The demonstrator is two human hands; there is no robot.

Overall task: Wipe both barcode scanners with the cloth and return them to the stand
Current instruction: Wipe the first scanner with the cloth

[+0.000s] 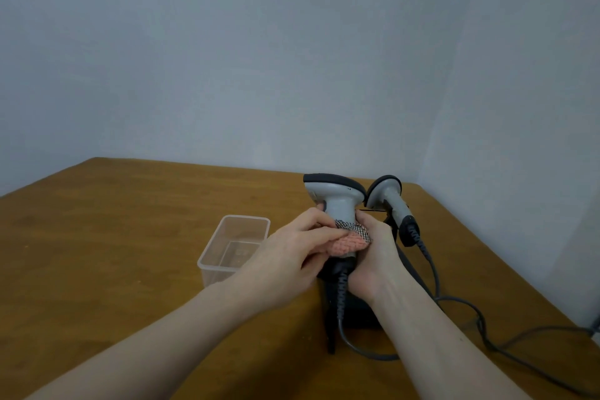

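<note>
A grey barcode scanner with a black top (336, 196) is held upright over the table. My left hand (292, 256) presses a pink and checked cloth (352, 239) against its handle. My right hand (373, 256) grips the same handle from the right side, under the cloth. A second grey scanner (391, 204) rests tilted in the black stand (360, 310) just to the right. The stand is mostly hidden behind my hands and forearm.
A clear plastic container (233, 247) sits on the wooden table (113, 253) left of my hands. Grey cables (480, 321) run from the scanners across the table toward the right edge. Walls close the table in at the back and right.
</note>
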